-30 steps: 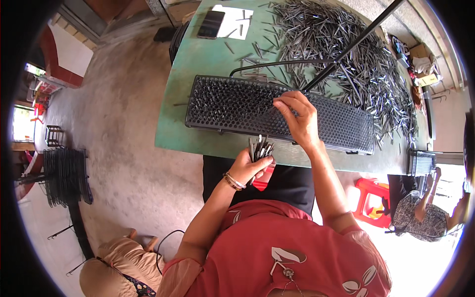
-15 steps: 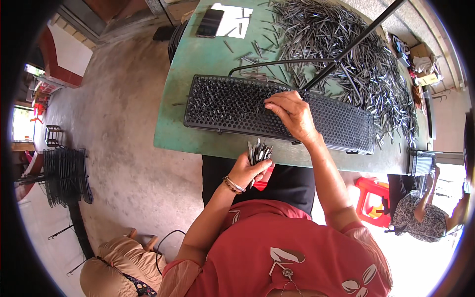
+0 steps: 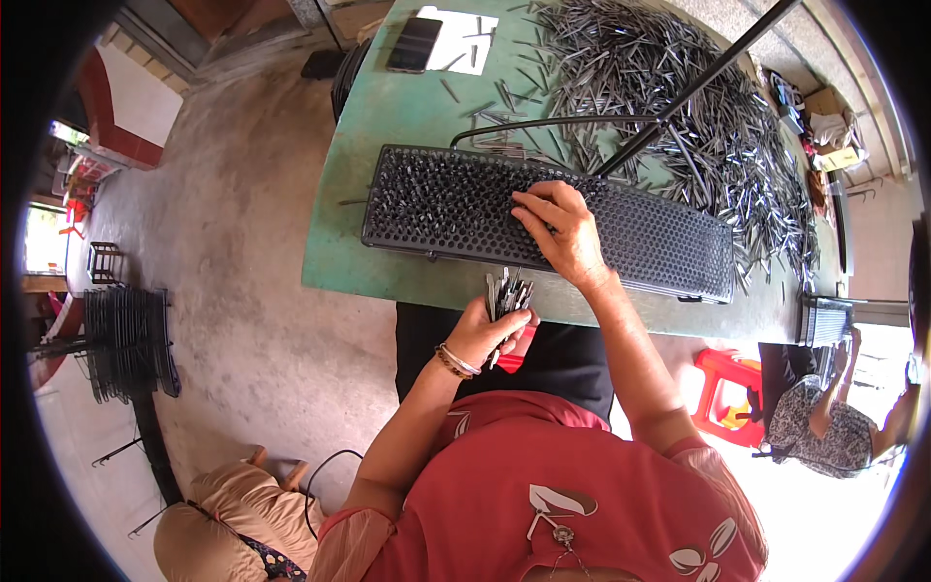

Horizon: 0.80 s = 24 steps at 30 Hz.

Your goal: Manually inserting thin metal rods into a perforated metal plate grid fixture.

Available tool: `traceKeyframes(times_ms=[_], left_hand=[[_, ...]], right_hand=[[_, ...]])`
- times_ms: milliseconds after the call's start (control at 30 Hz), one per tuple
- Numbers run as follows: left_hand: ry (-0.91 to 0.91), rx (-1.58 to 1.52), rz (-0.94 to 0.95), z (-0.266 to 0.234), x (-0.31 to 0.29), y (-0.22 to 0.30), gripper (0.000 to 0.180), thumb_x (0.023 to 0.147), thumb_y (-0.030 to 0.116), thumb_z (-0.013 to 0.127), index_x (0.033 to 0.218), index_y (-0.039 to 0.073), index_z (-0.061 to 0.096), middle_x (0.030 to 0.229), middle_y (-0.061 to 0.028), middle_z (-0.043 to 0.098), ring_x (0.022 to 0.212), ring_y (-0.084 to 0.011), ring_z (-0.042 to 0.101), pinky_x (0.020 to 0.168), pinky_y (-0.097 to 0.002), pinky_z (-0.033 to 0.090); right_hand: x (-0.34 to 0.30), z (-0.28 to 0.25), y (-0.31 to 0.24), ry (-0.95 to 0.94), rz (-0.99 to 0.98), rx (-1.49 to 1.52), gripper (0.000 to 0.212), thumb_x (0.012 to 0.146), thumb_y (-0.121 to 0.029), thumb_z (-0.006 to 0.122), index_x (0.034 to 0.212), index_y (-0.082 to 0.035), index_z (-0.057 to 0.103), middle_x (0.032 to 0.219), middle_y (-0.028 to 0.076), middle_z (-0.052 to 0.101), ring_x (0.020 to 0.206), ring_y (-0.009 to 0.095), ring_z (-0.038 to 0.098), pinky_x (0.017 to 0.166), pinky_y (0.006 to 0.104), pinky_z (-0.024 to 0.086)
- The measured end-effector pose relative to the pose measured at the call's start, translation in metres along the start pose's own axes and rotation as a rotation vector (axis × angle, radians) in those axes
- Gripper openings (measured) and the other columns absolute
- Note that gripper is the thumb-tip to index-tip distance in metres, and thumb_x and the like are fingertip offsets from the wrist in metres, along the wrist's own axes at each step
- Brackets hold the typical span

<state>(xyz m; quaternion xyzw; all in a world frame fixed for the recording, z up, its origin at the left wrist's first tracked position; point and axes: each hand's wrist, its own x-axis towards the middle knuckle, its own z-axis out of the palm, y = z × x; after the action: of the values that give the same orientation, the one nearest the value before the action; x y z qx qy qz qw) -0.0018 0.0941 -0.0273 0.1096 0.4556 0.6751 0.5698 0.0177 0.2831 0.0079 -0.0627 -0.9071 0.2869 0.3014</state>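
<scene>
A long black rack [image 3: 669, 242] full of round holes lies across the near part of the green table [image 3: 335, 247]. Small dark pieces stand in the holes of its left part, while the holes at its right end show bare. My right hand [image 3: 565, 233] is over the rack's middle, thumb and fingertips pinched together at the holes. Whatever is between those fingertips is too small or hidden to make out. Just off the table's near edge, my left hand [image 3: 480, 338] is wrapped round a bundle of thin dark metal strips [image 3: 506, 294], their ends sticking up.
A large heap of similar strips [image 3: 659, 97] covers the table's far right. A black rod [image 3: 698, 85] slants over it. A phone [image 3: 413, 45] and white paper [image 3: 465, 44] lie far left. Another person [image 3: 824, 422] sits at right beside a red stool [image 3: 722, 398].
My right hand has shifted slightly left and toward me along the rack, its fingers still bent in a pinch. My left hand and its bundle have hardly moved.
</scene>
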Motion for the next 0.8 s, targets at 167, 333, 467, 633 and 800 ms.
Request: traceKeyframes(times_ms=[167, 333, 467, 633, 800], left_hand=[[-0.013, 0.027, -0.011, -0.003, -0.002, -0.003, 0.015, 0.089, 0.016, 0.061, 0.088, 0.001, 0.06, 0.068, -0.0016, 0.059, 0.046, -0.0028, 0.044, 0.04, -0.0186, 0.035], [-0.028, 0.047, -0.009, -0.005, -0.001, -0.006, 0.016, 0.088, 0.017, 0.062, 0.088, 0.001, 0.06, 0.069, -0.0016, 0.06, 0.047, -0.0031, 0.045, 0.039, -0.0189, 0.035], [-0.014, 0.027, 0.006, -0.001, -0.003, -0.004, 0.016, 0.088, 0.017, 0.062, 0.09, 0.002, 0.061, 0.072, -0.0018, 0.061, 0.048, -0.0033, 0.046, 0.041, -0.0186, 0.036], [0.001, -0.068, 0.034, 0.001, -0.002, -0.002, 0.017, 0.088, 0.014, 0.062, 0.1, 0.003, 0.058, 0.081, -0.0027, 0.063, 0.051, -0.0041, 0.049, 0.047, -0.0184, 0.04], [-0.019, -0.06, 0.057, -0.003, 0.001, -0.002, 0.018, 0.087, 0.013, 0.061, 0.102, 0.003, 0.058, 0.084, -0.0031, 0.064, 0.053, -0.0045, 0.051, 0.047, -0.0185, 0.041]], right_hand=[[-0.003, 0.002, -0.004, 0.0, 0.053, -0.047, 0.023, 0.079, -0.011, 0.069, 0.101, -0.006, 0.068, 0.09, 0.009, 0.06, 0.085, 0.026, 0.058, 0.077, 0.0343, 0.046], [-0.005, 0.004, -0.004, 0.049, 0.095, 0.043, 0.022, 0.079, -0.01, 0.068, 0.101, -0.006, 0.068, 0.087, 0.009, 0.061, 0.079, 0.026, 0.06, 0.072, 0.034, 0.048], [-0.007, 0.005, -0.003, 0.067, 0.08, -0.071, 0.021, 0.079, -0.008, 0.068, 0.1, -0.005, 0.068, 0.089, 0.009, 0.062, 0.08, 0.026, 0.061, 0.072, 0.0329, 0.049], [-0.007, -0.004, -0.006, 0.167, 0.167, 0.083, 0.019, 0.079, -0.006, 0.068, 0.098, -0.003, 0.068, 0.091, 0.009, 0.062, 0.079, 0.022, 0.062, 0.066, 0.0295, 0.051], [-0.003, -0.004, -0.003, 0.0, 0.079, -0.034, 0.013, 0.078, -0.006, 0.068, 0.09, -0.001, 0.068, 0.089, 0.009, 0.06, 0.078, 0.024, 0.061, 0.064, 0.0324, 0.05]])
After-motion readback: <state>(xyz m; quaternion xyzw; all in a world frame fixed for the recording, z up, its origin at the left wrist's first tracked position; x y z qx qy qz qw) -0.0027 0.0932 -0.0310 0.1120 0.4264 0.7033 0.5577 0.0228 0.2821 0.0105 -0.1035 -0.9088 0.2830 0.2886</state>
